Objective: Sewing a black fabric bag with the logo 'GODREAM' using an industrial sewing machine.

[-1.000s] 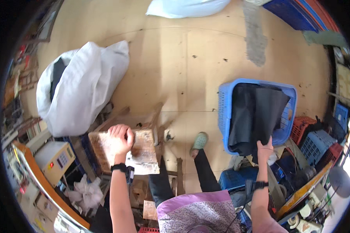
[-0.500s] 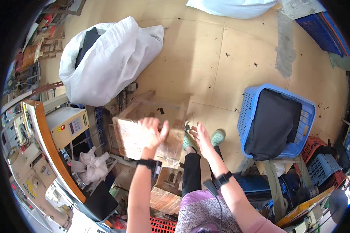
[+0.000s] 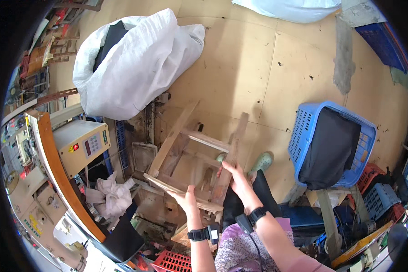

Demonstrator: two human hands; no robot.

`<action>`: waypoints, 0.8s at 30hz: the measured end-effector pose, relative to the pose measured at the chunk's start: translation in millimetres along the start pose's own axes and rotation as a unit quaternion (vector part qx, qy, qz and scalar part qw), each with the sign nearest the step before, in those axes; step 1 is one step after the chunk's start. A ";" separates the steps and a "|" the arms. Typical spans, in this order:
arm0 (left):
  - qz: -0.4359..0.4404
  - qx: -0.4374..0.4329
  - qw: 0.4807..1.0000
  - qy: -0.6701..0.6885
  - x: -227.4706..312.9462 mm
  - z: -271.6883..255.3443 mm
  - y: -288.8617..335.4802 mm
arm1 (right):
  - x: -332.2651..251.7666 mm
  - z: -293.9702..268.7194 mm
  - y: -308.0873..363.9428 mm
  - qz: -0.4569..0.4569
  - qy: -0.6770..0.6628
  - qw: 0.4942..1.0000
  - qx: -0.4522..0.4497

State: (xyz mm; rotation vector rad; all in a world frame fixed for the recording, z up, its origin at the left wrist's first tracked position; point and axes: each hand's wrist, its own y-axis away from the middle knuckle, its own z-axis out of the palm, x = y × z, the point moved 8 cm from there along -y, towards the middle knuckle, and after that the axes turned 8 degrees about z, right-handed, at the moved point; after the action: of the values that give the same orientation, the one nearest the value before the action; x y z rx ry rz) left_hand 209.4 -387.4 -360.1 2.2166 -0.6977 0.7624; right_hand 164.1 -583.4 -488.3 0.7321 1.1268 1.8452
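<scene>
A worn wooden stool (image 3: 207, 141) is tilted in front of me, its legs and crossbars showing. My left hand (image 3: 187, 200) is closed on the stool's near edge, thumb on top. Around the right-hand leg my right hand (image 3: 237, 179) is closed, with its fingertips partly hidden behind the wood. Below and behind the stool are my feet in green clogs (image 3: 262, 162), one mostly covered by the frame.
A large white sack (image 3: 136, 72) with dark cloth in it lies at the far left. To my right stands a blue basket (image 3: 299, 145) holding black fabric (image 3: 333, 149). A machine bench with an orange edge (image 3: 61, 172) and a control box (image 3: 88, 147) lines the left; a red crate (image 3: 172, 262) sits below.
The stool has turned from its flat top facing me to its legs and crossbars showing. My left hand has moved nearer, to its edge; the free right hand has taken hold of a leg.
</scene>
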 end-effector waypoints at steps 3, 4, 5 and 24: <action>0.082 -0.003 0.985 -0.154 19.1 -13.7 -29.5 | 3.2 27.3 38.4 -0.048 0.001 0.999 -0.018; 0.127 -0.004 0.965 -0.229 21.9 -11.8 -49.1 | 7.2 31.2 38.8 -0.049 0.004 0.998 -0.030; 0.134 -0.030 0.960 -0.244 26.2 2.5 -61.6 | 10.7 30.2 36.8 -0.048 -0.016 0.996 -0.072; 0.278 -0.433 0.791 -0.331 -43.4 99.2 -94.0 | 13.0 -171.8 80.6 -0.077 0.033 0.980 0.180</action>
State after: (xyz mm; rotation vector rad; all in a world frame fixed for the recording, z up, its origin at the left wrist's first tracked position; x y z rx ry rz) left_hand 272.9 -390.8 -488.6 1.3459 -1.6880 -0.1749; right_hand -8.2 -663.8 -488.2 0.7640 1.5410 1.5629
